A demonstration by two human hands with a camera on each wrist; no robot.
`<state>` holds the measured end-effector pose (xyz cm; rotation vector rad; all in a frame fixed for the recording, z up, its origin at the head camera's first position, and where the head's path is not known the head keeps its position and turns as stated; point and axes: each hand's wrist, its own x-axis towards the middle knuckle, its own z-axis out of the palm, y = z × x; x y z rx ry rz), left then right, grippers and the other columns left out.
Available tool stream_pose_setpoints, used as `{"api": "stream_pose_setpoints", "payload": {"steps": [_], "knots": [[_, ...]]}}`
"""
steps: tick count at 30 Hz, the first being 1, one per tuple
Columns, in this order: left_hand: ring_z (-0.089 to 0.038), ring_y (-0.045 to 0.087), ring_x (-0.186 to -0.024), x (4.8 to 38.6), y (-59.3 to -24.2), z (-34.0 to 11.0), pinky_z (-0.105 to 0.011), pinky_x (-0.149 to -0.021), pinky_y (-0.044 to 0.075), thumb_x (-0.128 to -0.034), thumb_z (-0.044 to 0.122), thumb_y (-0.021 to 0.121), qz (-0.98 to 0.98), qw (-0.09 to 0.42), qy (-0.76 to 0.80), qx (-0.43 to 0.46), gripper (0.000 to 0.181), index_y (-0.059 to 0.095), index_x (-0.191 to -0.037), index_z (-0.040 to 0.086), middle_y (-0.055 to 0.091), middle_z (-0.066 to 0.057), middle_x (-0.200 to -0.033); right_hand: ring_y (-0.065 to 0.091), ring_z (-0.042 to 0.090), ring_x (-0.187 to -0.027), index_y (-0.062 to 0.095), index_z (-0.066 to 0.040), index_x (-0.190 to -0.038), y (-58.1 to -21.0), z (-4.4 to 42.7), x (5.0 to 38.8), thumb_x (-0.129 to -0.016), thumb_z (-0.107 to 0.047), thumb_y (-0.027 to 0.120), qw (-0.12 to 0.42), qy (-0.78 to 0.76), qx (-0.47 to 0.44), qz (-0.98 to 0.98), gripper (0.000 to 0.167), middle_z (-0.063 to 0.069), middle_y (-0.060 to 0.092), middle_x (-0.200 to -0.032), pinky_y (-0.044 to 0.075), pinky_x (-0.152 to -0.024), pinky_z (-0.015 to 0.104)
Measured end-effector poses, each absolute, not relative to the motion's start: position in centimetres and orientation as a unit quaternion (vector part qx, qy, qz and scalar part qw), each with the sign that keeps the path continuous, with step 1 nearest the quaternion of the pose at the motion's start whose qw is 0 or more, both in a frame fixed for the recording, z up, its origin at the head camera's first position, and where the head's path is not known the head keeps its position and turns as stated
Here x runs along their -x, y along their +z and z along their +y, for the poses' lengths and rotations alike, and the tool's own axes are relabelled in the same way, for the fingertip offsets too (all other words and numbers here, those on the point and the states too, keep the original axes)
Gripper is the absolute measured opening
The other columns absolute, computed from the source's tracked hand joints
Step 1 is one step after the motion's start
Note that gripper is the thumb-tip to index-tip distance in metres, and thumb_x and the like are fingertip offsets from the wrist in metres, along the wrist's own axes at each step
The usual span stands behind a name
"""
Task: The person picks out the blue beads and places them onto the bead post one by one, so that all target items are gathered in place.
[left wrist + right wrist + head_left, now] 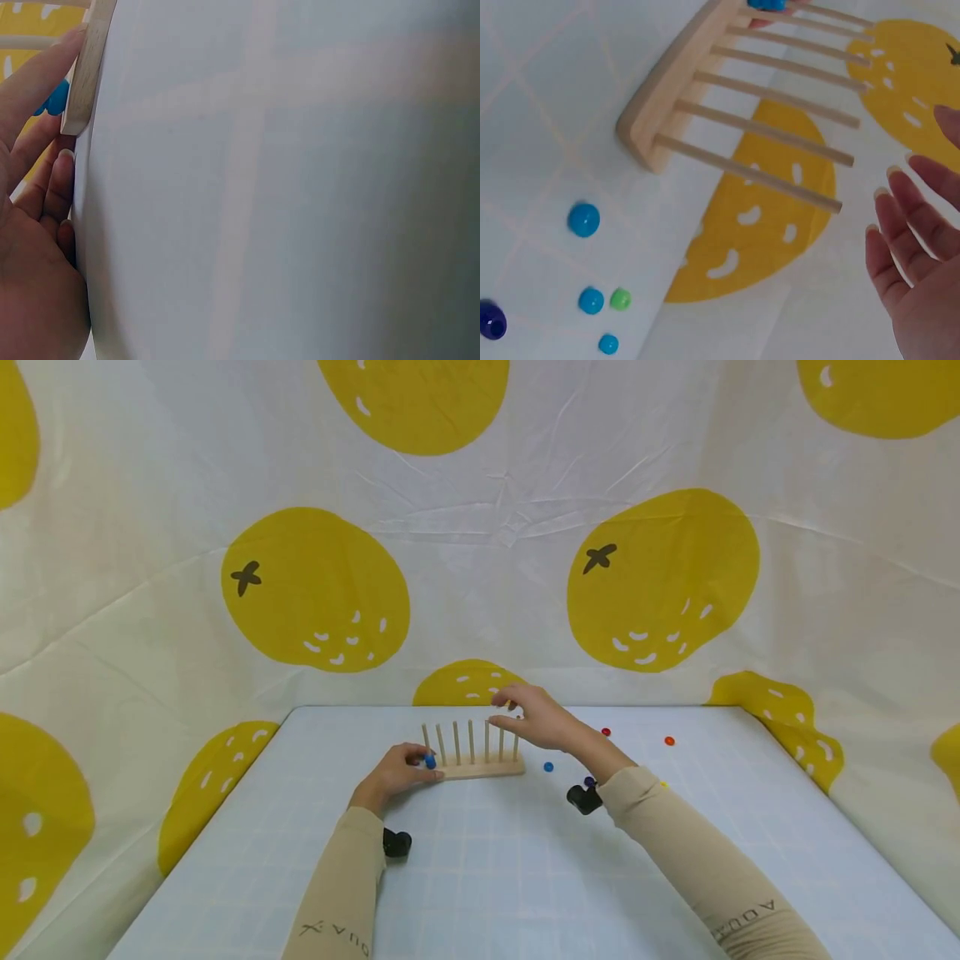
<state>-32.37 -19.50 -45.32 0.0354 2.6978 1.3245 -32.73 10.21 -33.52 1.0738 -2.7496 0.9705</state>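
Head view: left hand (396,773) grips the left end of the wooden peg rack (483,770), which stands on the table (480,877) with blue on its leftmost peg (425,735). Right hand (536,718) is empty, fingers loosely spread near the right-end peg tops (right wrist view shows a gap). Loose blue bead (548,767), purple bead (589,782), red bead (606,732) and orange bead (670,741) lie right of the rack.

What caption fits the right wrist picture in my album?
Right hand open near a wooden peg rack; blue beads, green bead and purple bead on the table.
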Motion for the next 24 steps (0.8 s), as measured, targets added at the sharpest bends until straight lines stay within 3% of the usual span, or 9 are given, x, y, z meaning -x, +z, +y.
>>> {"api": "stream_pose_setpoints", "payload": {"steps": [6, 16, 24], "knots": [[-0.029, 0.051, -0.108, 32.5, -45.3, -19.4, -0.046, -0.098, 0.044, -0.0828, 0.030, 0.087, 0.894, 0.070, 0.442, -0.013, 0.057, 0.066, -0.129, 0.004, 0.060, -0.013, -0.119, 0.058, 0.037, -0.108, 0.065, -0.002, -0.124, -34.1, 13.5, 32.4, -0.099, -0.021, 0.069, 0.032, 0.308, -0.327, -0.893, 0.031, 0.011, 0.064, -0.119, 0.049, -0.093, 0.045], [-0.030, 0.051, -0.110, 32.7, -45.6, -19.4, -0.047, -0.101, 0.043, -0.0822, 0.032, 0.088, 0.895, 0.074, 0.439, 0.004, 0.062, 0.064, -0.133, 0.005, 0.059, -0.014, -0.122, 0.057, 0.026, -0.100, 0.067, -0.002, -0.122, -35.8, 19.0, 32.3, -0.099, -0.021, 0.070, 0.037, 0.302, -0.271, -0.913, 0.030, 0.012, 0.066, -0.117, 0.050, -0.085, 0.040], [-0.029, 0.051, -0.108, 32.7, -45.7, -19.5, -0.047, -0.098, 0.044, -0.0820, 0.032, 0.088, 0.895, 0.071, 0.441, -0.003, 0.057, 0.067, -0.128, 0.006, 0.060, -0.013, -0.119, 0.057, 0.025, -0.094, 0.068, 0.000, -0.117, -37.7, 23.1, 32.5, -0.098, -0.020, 0.070, 0.040, 0.294, -0.225, -0.928, 0.028, 0.012, 0.067, -0.108, 0.050, -0.079, 0.036]]}}
